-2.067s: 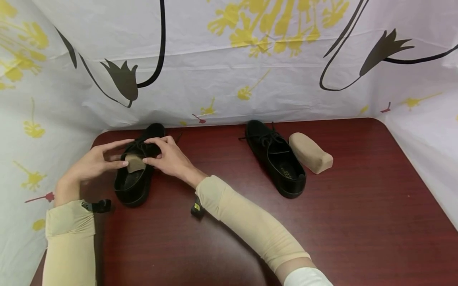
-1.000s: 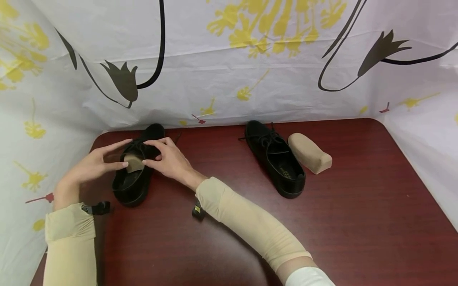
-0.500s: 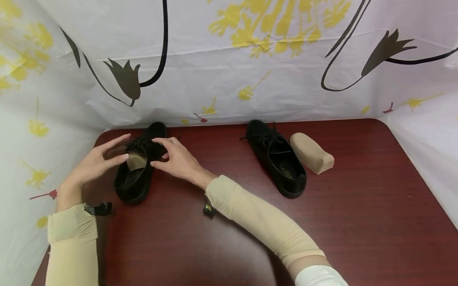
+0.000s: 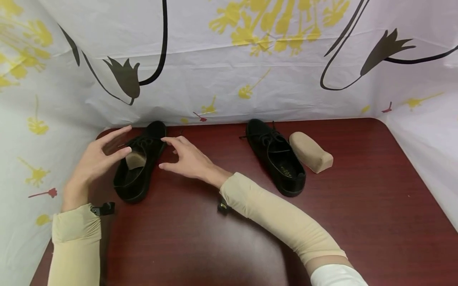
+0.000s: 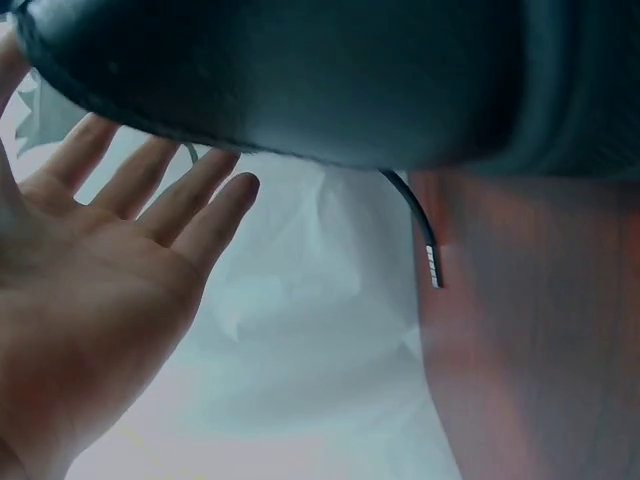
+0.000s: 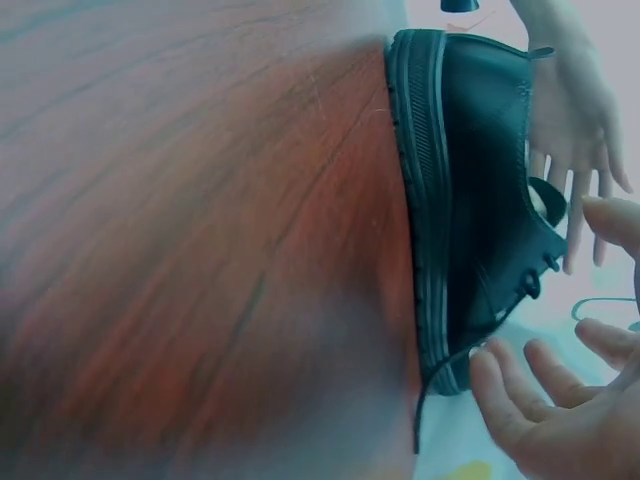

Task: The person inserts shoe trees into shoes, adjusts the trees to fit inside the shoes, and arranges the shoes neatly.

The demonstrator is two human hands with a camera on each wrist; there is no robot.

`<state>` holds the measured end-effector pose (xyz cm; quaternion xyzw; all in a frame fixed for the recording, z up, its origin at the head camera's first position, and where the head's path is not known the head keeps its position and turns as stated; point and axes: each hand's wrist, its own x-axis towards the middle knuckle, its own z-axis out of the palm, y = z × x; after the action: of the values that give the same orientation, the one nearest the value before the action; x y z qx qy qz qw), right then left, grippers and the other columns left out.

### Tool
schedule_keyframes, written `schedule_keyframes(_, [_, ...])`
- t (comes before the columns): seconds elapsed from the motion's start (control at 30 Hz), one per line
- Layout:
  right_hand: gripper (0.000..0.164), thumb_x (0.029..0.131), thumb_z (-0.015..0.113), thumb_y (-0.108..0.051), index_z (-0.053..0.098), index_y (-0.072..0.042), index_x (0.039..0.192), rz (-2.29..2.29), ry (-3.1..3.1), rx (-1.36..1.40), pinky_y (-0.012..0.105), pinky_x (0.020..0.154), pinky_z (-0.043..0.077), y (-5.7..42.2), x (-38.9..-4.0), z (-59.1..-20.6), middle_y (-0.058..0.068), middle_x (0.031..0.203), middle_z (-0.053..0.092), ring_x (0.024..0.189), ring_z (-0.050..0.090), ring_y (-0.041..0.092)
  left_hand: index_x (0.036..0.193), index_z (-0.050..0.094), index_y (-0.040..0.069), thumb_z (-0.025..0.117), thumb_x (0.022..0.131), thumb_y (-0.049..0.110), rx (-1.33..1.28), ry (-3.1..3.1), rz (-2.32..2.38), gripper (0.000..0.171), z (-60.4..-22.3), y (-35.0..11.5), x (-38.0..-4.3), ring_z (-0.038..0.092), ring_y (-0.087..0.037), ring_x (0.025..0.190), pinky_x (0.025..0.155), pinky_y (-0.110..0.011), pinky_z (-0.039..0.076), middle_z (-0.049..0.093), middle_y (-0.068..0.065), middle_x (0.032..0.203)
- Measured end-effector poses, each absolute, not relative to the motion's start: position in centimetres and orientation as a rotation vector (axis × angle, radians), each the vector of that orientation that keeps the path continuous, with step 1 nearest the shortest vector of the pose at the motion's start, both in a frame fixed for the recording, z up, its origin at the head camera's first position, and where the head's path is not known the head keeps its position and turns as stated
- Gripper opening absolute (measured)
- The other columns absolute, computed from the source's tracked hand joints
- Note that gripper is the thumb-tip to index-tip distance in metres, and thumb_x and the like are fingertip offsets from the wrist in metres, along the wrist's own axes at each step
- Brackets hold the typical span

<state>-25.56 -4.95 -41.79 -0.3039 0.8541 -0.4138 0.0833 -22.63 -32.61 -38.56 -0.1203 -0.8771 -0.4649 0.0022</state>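
Note:
A black lace-up shoe [image 4: 132, 190] stands at the table's left, its toe toward the back. Inside its opening sits a beige shoe insert [image 4: 136, 160], its front part hidden under the tongue and laces. My left hand [image 4: 94, 161] hovers on the shoe's left side, fingers extended; whether the thumb touches the rim I cannot tell. On the other side, my right hand [image 4: 189, 159] is spread and apart from the insert, with nothing in it. In the right wrist view, that hand's fingertips are close to a hanging lace [image 6: 440, 372] of the shoe [image 6: 490, 150].
A second black shoe [image 4: 291, 184] stands right of centre, its insole exposed. Against its right side lies another beige insert [image 4: 309, 153]. The dark red table [image 4: 200, 246] ends at a white patterned sheet [image 4: 200, 91] behind and at both sides.
Both hands pinched or pressed the insert in the left shoe a second ago. Since then they have come off it: the right moved rightward, the left rose slightly. The insert stays in the shoe.

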Motion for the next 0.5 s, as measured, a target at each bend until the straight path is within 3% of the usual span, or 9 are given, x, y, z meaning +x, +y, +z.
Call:
schedule_keyframes(0.13, [0.082, 0.085, 0.075, -0.049, 0.036, -0.027, 0.155, -1.093, 2.609, -0.959, 0.027, 0.096, 0.046, -3.4, -25.4, -41.2, -0.001, 0.139, 0.047, 0.120, 0.054, 0.015, 0.150, 0.046, 0.025, 0.071, 0.093, 0.012, -0.443, -2.784, -1.321, 0.063, -38.1, -31.8, -22.5, 0.042, 0.002, 0.132, 0.097, -0.007, 0.037, 0.044, -0.003, 0.152])
schedule_keyframes(0.27, [0.088, 0.084, 0.074, -0.054, 0.032, -0.029, 0.157, -0.916, 2.688, -1.003, 0.034, 0.103, 0.042, -1.6, -25.1, -40.7, 0.001, 0.145, 0.043, 0.127, 0.047, 0.020, 0.152, 0.043, 0.029, 0.076, 0.089, 0.013, -0.510, -2.802, -1.177, 0.072, -37.6, -30.9, -21.9, 0.035, -0.001, 0.138, 0.103, -0.009, 0.028, 0.041, -0.004, 0.154])
schedule_keyframes(0.4, [0.089, 0.082, 0.076, -0.052, 0.033, -0.028, 0.156, -0.842, 2.726, -1.028, 0.034, 0.102, 0.041, -0.1, -24.6, -40.6, 0.001, 0.147, 0.041, 0.126, 0.047, 0.023, 0.153, 0.041, 0.025, 0.077, 0.086, 0.007, -0.599, -2.764, -1.190, 0.078, -37.3, -29.8, -21.2, 0.032, -0.004, 0.141, 0.105, -0.009, 0.025, 0.039, -0.005, 0.155])
schedule_keyframes(0.5, [0.089, 0.082, 0.077, -0.052, 0.033, -0.027, 0.156, -0.811, 2.733, -1.052, 0.033, 0.102, 0.041, 0.6, -24.2, -40.5, 0.002, 0.148, 0.040, 0.125, 0.048, 0.024, 0.153, 0.040, 0.030, 0.078, 0.086, 0.009, -0.618, -2.770, -1.165, 0.079, -37.2, -29.1, -21.0, 0.032, -0.001, 0.140, 0.105, -0.009, 0.025, 0.039, -0.001, 0.155])
